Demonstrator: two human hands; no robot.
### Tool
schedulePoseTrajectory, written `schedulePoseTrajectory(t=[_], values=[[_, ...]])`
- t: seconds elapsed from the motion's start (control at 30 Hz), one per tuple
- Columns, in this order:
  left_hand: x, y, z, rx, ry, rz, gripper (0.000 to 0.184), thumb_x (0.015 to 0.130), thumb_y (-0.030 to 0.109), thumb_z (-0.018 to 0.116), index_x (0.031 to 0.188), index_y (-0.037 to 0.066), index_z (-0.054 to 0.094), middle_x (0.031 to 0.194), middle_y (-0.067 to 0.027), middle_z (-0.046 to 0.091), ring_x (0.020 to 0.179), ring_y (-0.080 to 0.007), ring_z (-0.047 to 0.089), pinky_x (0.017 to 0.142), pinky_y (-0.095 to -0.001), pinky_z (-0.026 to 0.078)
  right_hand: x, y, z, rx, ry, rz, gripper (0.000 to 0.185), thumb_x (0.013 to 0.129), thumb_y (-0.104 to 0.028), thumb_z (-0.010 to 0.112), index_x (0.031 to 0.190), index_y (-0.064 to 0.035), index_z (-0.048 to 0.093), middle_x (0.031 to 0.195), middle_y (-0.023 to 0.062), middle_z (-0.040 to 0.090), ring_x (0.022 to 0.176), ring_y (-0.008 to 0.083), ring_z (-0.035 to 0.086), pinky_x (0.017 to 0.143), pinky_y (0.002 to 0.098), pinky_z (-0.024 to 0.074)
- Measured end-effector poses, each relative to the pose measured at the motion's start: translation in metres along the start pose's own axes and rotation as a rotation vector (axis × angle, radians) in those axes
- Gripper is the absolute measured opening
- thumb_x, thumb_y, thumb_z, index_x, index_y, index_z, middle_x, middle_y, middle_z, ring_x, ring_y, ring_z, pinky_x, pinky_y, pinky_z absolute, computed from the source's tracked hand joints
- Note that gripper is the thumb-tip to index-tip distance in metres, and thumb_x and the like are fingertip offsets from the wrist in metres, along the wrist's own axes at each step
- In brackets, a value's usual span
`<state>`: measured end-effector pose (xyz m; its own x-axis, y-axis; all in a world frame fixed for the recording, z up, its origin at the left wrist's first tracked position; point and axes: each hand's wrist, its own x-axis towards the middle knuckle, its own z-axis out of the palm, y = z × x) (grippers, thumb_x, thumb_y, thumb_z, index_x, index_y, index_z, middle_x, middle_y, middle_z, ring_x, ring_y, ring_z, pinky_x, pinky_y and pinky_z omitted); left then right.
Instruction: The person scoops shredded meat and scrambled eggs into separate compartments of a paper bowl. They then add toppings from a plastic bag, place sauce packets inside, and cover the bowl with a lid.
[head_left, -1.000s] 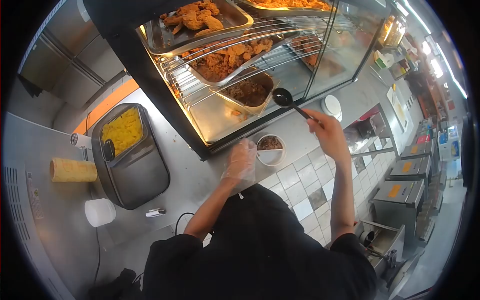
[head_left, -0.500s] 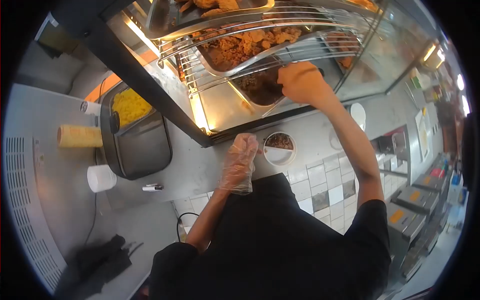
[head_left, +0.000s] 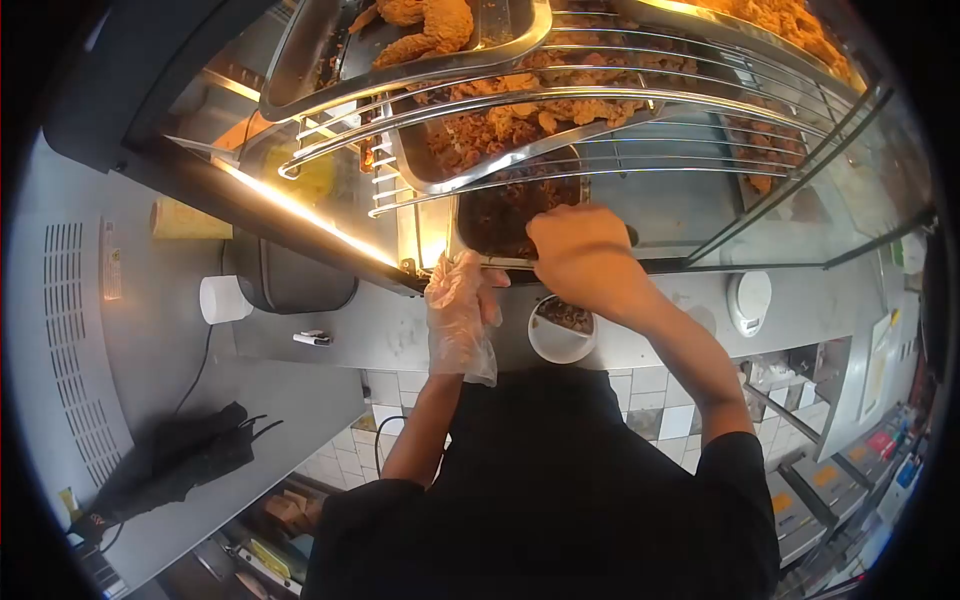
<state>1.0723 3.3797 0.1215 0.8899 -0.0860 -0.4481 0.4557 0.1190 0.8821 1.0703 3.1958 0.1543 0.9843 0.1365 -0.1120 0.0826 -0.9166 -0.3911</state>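
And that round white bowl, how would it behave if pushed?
The bowl would probably slide easily on the smooth counter, and could tip off, standing near its edge. Dark food fills only one side, so it may feel lopsided.

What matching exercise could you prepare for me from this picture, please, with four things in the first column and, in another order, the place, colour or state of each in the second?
Column one
1. left hand
2. right hand
3. white bowl
4. fried chicken

Column two
A. on the metal counter, with dark food in only one part
B. orange-brown, in a metal tray near the top of the picture
C. inside a clear plastic glove
D. bare, without a glove

Right pairs: 1-C, 2-D, 3-A, 4-B.
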Motion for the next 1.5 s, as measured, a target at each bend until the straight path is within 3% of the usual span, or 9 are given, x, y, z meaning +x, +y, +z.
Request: schedulePoseTrajectory(t=[0.07, 0.3, 0.5, 0.77, 0.97, 1.1, 1.2, 1.3, 1.5], values=[[0.000, 0.000, 0.001, -0.061, -0.017, 0.001, 0.036, 0.101, 0.033, 0.056, 0.078, 0.005, 0.063, 0.056, -0.0008, 0.053, 0.042, -0.0048, 0.036, 0.040, -0.0218, 0.025, 0.001, 0.002, 0.008, 0.082, 0.111, -0.102, 0.022, 0.078, -0.017, 0.063, 0.093, -0.0038, 0.070, 0.097, 0.0139, 0.069, 0.093, 0.0346, 0.065, 0.085, 0.0451, 0.0495], [-0.007, -0.001, 0.002, 0.029, -0.043, 0.019, 0.030, 0.102, 0.036, 0.054, 0.089, 0.009, 0.058, 0.066, -0.0006, 0.059, 0.045, -0.0040, 0.043, 0.040, -0.0197, 0.033, -0.007, 0.007, -0.005, 0.352, 0.026, 0.234, 0.028, 0.095, -0.020, 0.055, 0.117, -0.0149, 0.071, 0.106, 0.0128, 0.069, 0.104, 0.0325, 0.062, 0.090, 0.0405, 0.0471], [0.002, -0.013, -0.011, -0.072, -0.139, 0.000, 0.024, 0.102, 0.029, 0.055, 0.094, 0.008, 0.050, 0.071, -0.0068, 0.062, 0.039, -0.0086, 0.045, 0.035, -0.0222, 0.036, -0.026, 0.004, -0.020, 0.440, 0.071, 0.331, 0.026, 0.094, -0.016, 0.059, 0.117, -0.0159, 0.072, 0.098, 0.0127, 0.070, 0.086, 0.0297, 0.065, 0.079, 0.0373, 0.0491], [0.008, -0.012, -0.025, -0.236, -0.303, -0.082, 0.021, 0.101, 0.028, 0.057, 0.093, 0.009, 0.052, 0.070, -0.0064, 0.061, 0.040, -0.0075, 0.046, 0.037, -0.0212, 0.038, -0.039, 0.001, -0.011, -0.145, 0.468, 0.202, 0.040, 0.081, -0.002, 0.062, 0.118, -0.0138, 0.071, 0.100, 0.0094, 0.070, 0.082, 0.0328, 0.065, 0.072, 0.0419, 0.0523], [0.008, -0.010, -0.028, -0.188, -0.331, -0.101, 0.020, 0.101, 0.028, 0.059, 0.094, 0.010, 0.053, 0.070, -0.0055, 0.060, 0.042, -0.0075, 0.046, 0.038, -0.0216, 0.039, -0.039, -0.020, -0.023, -0.375, 0.296, 0.340, 0.056, 0.073, 0.000, 0.064, 0.126, -0.0160, 0.065, 0.101, 0.0093, 0.065, 0.081, 0.0288, 0.067, 0.070, 0.0393, 0.0538], [0.007, -0.008, -0.026, -0.151, -0.287, -0.087, 0.021, 0.102, 0.027, 0.056, 0.089, 0.011, 0.054, 0.067, -0.0043, 0.060, 0.042, -0.0066, 0.043, 0.038, -0.0206, 0.036, -0.020, -0.026, -0.006, -0.428, 0.347, 0.287, 0.047, 0.076, -0.003, 0.062, 0.122, -0.0128, 0.067, 0.097, 0.0091, 0.065, 0.081, 0.0271, 0.067, 0.069, 0.0386, 0.0538], [0.007, -0.009, -0.028, -0.172, -0.319, -0.080, 0.022, 0.102, 0.028, 0.055, 0.089, 0.010, 0.054, 0.067, -0.0034, 0.059, 0.043, -0.0063, 0.044, 0.040, -0.0206, 0.037, 0.003, -0.021, 0.013, -0.325, 0.155, 0.243, 0.034, 0.079, -0.010, 0.062, 0.112, -0.0056, 0.068, 0.097, 0.0093, 0.067, 0.084, 0.0295, 0.066, 0.073, 0.0410, 0.0529], [0.008, -0.009, -0.029, -0.181, -0.342, -0.073, 0.022, 0.102, 0.028, 0.055, 0.090, 0.010, 0.054, 0.068, -0.0032, 0.058, 0.045, -0.0062, 0.044, 0.041, -0.0208, 0.037, -0.008, -0.019, 0.011, -0.159, 0.210, 0.033, 0.031, 0.081, -0.010, 0.062, 0.110, -0.0086, 0.071, 0.094, 0.0104, 0.068, 0.087, 0.0315, 0.065, 0.075, 0.0442, 0.0515], [0.008, -0.008, -0.032, -0.200, -0.355, -0.106, 0.021, 0.102, 0.028, 0.057, 0.092, 0.010, 0.053, 0.068, -0.0035, 0.058, 0.046, -0.0067, 0.045, 0.041, -0.0209, 0.037, -0.026, -0.005, -0.017, 0.010, 0.304, 0.136, 0.029, 0.083, -0.008, 0.061, 0.109, -0.0124, 0.074, 0.092, 0.0115, 0.070, 0.088, 0.0336, 0.064, 0.078, 0.0437, 0.0512]])
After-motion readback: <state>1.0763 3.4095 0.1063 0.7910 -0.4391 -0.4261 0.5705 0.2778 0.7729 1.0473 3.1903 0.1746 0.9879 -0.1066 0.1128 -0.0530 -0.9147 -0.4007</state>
